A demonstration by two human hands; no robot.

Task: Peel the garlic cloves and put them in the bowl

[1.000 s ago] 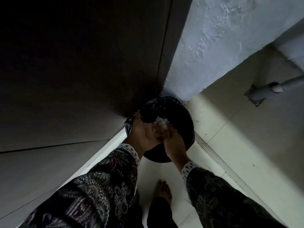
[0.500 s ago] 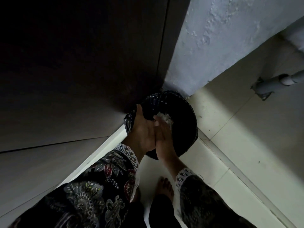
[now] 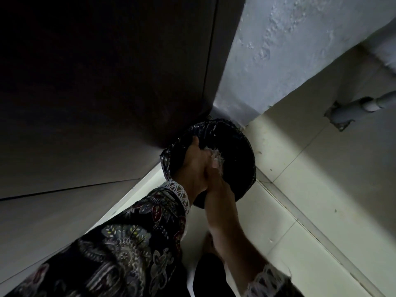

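I am standing over a round bin lined with a black plastic bag [image 3: 240, 146], set on the floor in a corner. My left hand [image 3: 196, 161] hangs over the bin's near side, tilted, thumb uppermost. My right hand [image 3: 216, 185] lies flat against its palm side, fingertips by a small heap of pale garlic skins [image 3: 217, 156] at my left fingertips above the bin's opening. Neither hand curls round anything that I can see. No bowl and no garlic cloves are in view.
A dark cabinet or door panel [image 3: 128, 82] rises on the left and a rough pale blue wall [image 3: 300, 50] stands behind the bin. A grey pipe [image 3: 355, 106] sticks out at the right. Pale floor tiles [image 3: 300, 200] stretch to the right. My bare foot [image 3: 209, 243] shows under my right forearm.
My hands have closed together, the right sliding along the left palm toward the fingertips. The left hand has tipped further over the bin, with the skins now at its fingertips.
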